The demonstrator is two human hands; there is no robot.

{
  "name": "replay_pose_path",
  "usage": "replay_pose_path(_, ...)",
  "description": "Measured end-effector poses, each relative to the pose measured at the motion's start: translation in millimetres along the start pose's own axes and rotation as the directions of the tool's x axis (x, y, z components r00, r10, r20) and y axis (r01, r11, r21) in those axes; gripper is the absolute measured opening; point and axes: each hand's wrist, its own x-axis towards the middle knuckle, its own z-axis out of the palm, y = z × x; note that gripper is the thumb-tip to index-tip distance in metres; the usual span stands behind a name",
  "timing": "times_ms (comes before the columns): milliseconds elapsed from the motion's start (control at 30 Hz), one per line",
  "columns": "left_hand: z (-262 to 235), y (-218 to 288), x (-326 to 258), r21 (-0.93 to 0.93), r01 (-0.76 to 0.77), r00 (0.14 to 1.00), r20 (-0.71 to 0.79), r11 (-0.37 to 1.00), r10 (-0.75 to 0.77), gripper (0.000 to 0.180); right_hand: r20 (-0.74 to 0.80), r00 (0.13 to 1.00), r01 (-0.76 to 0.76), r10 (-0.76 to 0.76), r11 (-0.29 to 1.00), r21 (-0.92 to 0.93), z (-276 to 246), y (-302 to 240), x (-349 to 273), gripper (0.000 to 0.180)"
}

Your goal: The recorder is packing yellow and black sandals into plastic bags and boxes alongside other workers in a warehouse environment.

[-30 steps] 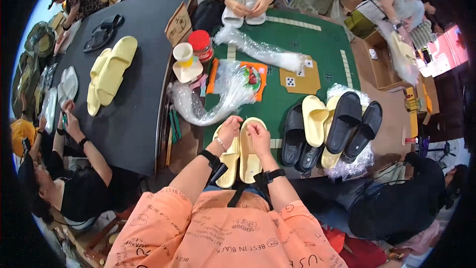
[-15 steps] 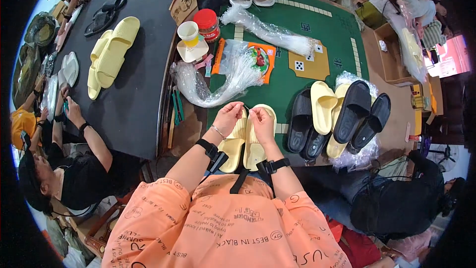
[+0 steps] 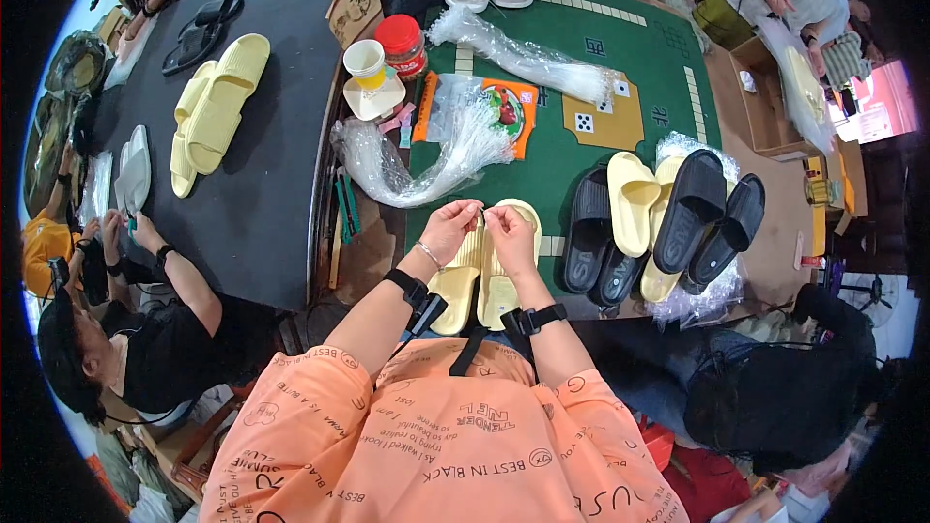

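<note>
A pair of pale yellow slide slippers stands side by side at the near edge of the green table, the left slipper [image 3: 451, 298] and right slipper [image 3: 497, 292] partly under my hands. My left hand [image 3: 449, 235] and my right hand [image 3: 511, 240] meet above their far ends. Both sets of fingers are pinched closed, their tips almost touching. A small dark bit shows between the tips, too small to name. Just beyond lies a bundle of thin clear plastic strands [image 3: 417, 190]. Nearby on the right are black slippers [image 3: 689, 211] and another yellow slipper [image 3: 632, 203].
A second strand bundle [image 3: 533, 63] lies farther off, by an orange-edged bag [image 3: 523, 121]. A red-lidded jar [image 3: 401, 44] and a cup [image 3: 365, 60] stand left of it. Yellow slippers [image 3: 218, 111] lie on the dark table [image 3: 276, 184]. Co-workers sit around.
My hands keep nearly the same place over the slippers, fingertips still pinched. At the left, a co-worker's hands have moved slightly nearer to a pale slipper. The view has shifted a little.
</note>
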Motion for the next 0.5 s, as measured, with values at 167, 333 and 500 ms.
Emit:
replay_pose_path(167,3,1,0,0.196,-0.026,0.998,-0.053,0.980,0.038,0.013,0.013,0.998,-0.058,0.057,0.994,0.091,1,5,1,0.011)
replay_pose_path(333,6,2,-3,0.058,-0.033,0.997,-0.063,0.998,0.037,0.012,0.066,0.992,-0.123,0.108,0.945,0.303,3,7,2,0.010)
replay_pose_path(500,6,0,-1,0.224,0.007,0.999,-0.051,0.974,0.005,0.014,0.079,0.989,-0.142,0.124,0.944,0.299,-7,11,0,0.009)
